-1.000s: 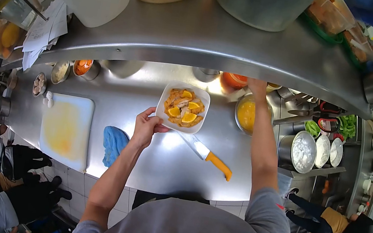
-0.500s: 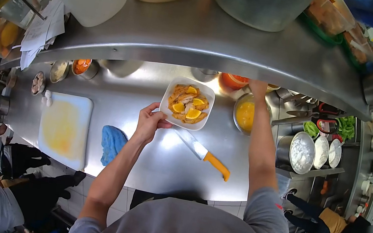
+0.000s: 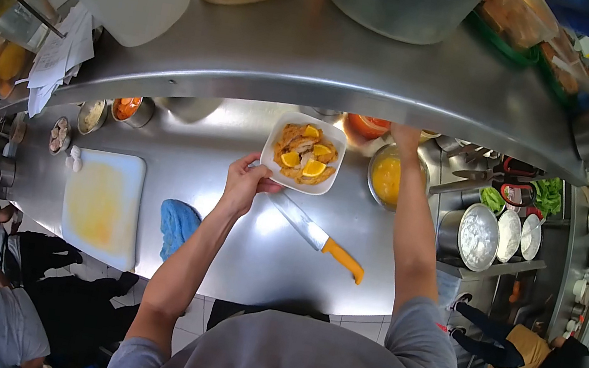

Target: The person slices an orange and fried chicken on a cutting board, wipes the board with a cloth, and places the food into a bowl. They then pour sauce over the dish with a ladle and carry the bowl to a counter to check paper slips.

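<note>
My left hand (image 3: pixel 246 185) grips the near left edge of a square white bowl (image 3: pixel 341 145), thumb at the rim, above the steel counter. In the bowl lie browned pieces of food topped with several orange wedges (image 3: pixel 313 168). My right hand (image 3: pixel 405 135) reaches under the shelf edge, which hides its fingers; whether they hold anything does not show. Just left of it is a container of red-orange food (image 3: pixel 368 126). Below it stands a metal bowl of yellow liquid (image 3: pixel 387 179). A yellow-handled knife (image 3: pixel 342 260) lies on the counter below the white bowl.
A steel shelf (image 3: pixel 316 55) with large tubs crosses overhead. On the left are a stained cutting board (image 3: pixel 101 206) and a blue cloth (image 3: pixel 178 228). Pots of white powder (image 3: pixel 480 238) stand at right. Other people (image 3: pixel 9 308) are beyond the counter on both sides.
The white bowl and my left hand have moved slightly up and to the right, and the bowl has turned a little. My right hand stays under the shelf edge.
</note>
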Action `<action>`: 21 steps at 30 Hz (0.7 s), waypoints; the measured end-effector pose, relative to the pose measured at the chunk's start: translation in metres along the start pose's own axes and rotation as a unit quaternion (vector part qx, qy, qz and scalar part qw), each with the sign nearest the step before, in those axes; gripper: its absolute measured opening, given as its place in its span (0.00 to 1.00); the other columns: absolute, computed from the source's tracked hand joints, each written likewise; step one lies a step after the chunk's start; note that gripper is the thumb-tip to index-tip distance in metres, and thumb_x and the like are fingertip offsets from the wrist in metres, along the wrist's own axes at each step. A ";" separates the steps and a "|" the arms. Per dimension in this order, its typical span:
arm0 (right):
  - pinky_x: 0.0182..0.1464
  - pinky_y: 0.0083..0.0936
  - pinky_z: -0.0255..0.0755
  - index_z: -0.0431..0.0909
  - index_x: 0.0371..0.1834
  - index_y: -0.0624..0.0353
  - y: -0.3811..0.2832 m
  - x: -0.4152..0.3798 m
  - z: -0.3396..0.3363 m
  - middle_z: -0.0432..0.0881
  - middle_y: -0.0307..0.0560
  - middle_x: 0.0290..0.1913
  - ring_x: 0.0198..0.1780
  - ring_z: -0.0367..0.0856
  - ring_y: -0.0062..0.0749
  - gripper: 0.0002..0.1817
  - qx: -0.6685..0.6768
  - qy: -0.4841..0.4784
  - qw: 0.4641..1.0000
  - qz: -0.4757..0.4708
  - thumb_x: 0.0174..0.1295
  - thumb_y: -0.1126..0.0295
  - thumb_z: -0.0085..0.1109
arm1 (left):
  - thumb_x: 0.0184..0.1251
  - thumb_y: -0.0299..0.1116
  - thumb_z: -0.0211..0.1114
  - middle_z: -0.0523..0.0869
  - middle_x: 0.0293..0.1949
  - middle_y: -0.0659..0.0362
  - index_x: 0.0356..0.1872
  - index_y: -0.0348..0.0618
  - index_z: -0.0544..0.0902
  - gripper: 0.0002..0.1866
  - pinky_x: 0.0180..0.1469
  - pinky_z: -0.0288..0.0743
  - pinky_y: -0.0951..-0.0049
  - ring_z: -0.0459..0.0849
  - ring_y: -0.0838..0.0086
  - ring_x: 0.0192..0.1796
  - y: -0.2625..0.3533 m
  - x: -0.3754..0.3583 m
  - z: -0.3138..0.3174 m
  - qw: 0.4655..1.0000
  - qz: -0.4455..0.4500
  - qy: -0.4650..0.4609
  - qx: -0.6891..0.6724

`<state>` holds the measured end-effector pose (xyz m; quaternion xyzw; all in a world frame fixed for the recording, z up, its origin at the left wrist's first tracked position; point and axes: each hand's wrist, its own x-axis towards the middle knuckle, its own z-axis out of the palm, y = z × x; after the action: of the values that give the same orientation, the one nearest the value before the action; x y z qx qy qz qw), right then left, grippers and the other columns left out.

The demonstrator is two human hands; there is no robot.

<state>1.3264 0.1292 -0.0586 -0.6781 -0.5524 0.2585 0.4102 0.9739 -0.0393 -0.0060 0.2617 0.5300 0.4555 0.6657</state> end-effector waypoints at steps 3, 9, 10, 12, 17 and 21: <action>0.57 0.45 0.75 0.82 0.49 0.65 -0.002 -0.001 -0.002 0.87 0.60 0.47 0.52 0.84 0.54 0.14 -0.146 0.089 0.966 -0.194 0.72 0.65 0.53 | 0.63 0.19 0.59 0.89 0.39 0.43 0.60 0.24 0.75 0.22 0.39 0.92 0.71 0.92 0.62 0.34 0.002 0.001 0.007 1.000 -0.004 0.011 0.004; 0.46 0.38 0.80 0.81 0.45 0.68 -0.019 -0.006 -0.005 0.87 0.55 0.40 0.41 0.87 0.45 0.12 -0.132 0.162 0.956 -0.204 0.73 0.69 0.52 | 0.63 0.20 0.59 0.89 0.39 0.42 0.62 0.21 0.71 0.25 0.39 0.91 0.71 0.92 0.61 0.34 0.004 0.008 0.017 1.000 -0.003 0.013 0.015; 0.43 0.36 0.81 0.81 0.44 0.68 -0.014 -0.005 -0.001 0.87 0.55 0.38 0.38 0.88 0.43 0.12 -0.254 0.238 0.869 -0.352 0.73 0.70 0.52 | 0.63 0.20 0.59 0.89 0.39 0.42 0.63 0.20 0.71 0.26 0.39 0.91 0.71 0.92 0.61 0.34 0.004 0.008 0.018 1.000 -0.002 0.019 0.020; 0.42 0.35 0.82 0.82 0.45 0.68 -0.015 -0.009 -0.007 0.87 0.57 0.38 0.37 0.88 0.42 0.12 -0.004 0.108 0.993 -0.053 0.73 0.71 0.51 | 0.63 0.20 0.60 0.89 0.39 0.42 0.64 0.20 0.70 0.27 0.38 0.91 0.71 0.92 0.61 0.34 0.001 0.013 0.019 1.000 -0.007 0.011 0.017; 0.27 0.25 0.80 0.82 0.38 0.69 0.000 0.002 -0.002 0.85 0.49 0.27 0.24 0.84 0.28 0.12 -0.057 0.201 0.937 -0.280 0.73 0.74 0.48 | 0.63 0.20 0.59 0.88 0.42 0.38 0.69 0.18 0.63 0.32 0.39 0.93 0.69 0.93 0.57 0.36 -0.001 0.018 0.022 0.999 -0.014 0.017 0.032; 0.28 0.26 0.82 0.81 0.35 0.69 0.003 -0.010 0.001 0.84 0.46 0.26 0.25 0.84 0.28 0.14 0.169 0.055 0.983 0.039 0.75 0.73 0.47 | 0.63 0.20 0.58 0.87 0.44 0.37 0.69 0.17 0.63 0.33 0.40 0.92 0.69 0.92 0.57 0.38 -0.006 0.030 0.027 1.000 -0.012 0.002 0.028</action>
<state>1.3250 0.1195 -0.0627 -0.6332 -0.4504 0.3263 0.5382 1.0024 -0.0121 -0.0167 0.2727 0.5471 0.4329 0.6625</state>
